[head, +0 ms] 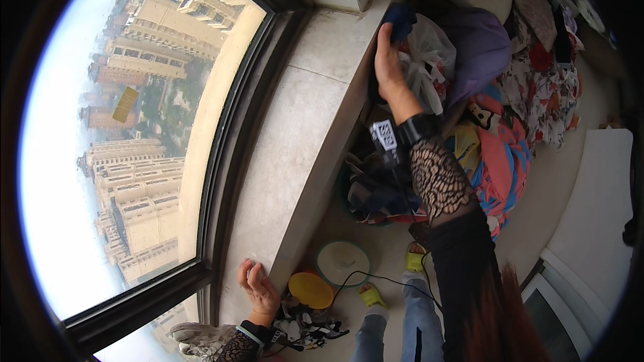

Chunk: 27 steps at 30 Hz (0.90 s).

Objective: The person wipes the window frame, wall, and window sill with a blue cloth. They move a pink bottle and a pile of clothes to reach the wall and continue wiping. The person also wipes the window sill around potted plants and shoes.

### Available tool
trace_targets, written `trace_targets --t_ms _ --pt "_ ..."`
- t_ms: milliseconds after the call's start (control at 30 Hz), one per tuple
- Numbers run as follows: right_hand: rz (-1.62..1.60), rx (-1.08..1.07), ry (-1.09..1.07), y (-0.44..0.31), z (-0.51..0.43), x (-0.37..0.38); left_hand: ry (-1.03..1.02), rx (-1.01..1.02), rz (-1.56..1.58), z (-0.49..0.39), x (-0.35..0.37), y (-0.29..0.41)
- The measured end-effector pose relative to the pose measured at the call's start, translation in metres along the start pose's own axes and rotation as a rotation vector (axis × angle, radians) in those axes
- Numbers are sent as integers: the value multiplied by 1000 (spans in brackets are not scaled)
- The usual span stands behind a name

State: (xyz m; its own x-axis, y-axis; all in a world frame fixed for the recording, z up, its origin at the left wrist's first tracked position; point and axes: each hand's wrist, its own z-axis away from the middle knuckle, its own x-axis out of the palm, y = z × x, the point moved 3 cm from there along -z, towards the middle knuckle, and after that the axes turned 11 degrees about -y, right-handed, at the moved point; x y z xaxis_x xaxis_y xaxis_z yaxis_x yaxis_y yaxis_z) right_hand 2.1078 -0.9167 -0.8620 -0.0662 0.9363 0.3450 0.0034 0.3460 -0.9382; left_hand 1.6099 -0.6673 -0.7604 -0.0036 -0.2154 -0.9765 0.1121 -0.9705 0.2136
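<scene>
My right hand point(391, 68) reaches far forward along the ledge and grips a dark blue cloth point(401, 21) at the ledge's front edge. Part of the cloth is in shadow. Just right of that hand sits a translucent white plastic bag point(427, 55) with its top gathered. My left hand point(259, 289), holding nothing, rests with bent fingers on the near end of the tiled window ledge point(292, 130). Beside the left wrist is a pair of worn light sneakers point(201, 339).
A large window point(146, 125) borders the ledge. Purple fabric point(475, 55), floral cloth point(543, 95) and a pink-and-blue bundle point(503, 161) lie to the right. Dark clothes point(382, 193), a round pale basin point(343, 264) and a yellow basin point(310, 290) are below. A black cable point(382, 275) crosses near my feet.
</scene>
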Motion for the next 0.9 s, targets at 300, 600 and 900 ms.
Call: trace_targets --t_ms 300,600,900 --pt "11 319 1 7 2 -8 1 9 -30 -4 0 3" --pt "-69 229 3 49 240 81 5 35 -54 -8 -4 12" --pt "25 492 -251 52 419 137 40 43 -48 -7 0 7"
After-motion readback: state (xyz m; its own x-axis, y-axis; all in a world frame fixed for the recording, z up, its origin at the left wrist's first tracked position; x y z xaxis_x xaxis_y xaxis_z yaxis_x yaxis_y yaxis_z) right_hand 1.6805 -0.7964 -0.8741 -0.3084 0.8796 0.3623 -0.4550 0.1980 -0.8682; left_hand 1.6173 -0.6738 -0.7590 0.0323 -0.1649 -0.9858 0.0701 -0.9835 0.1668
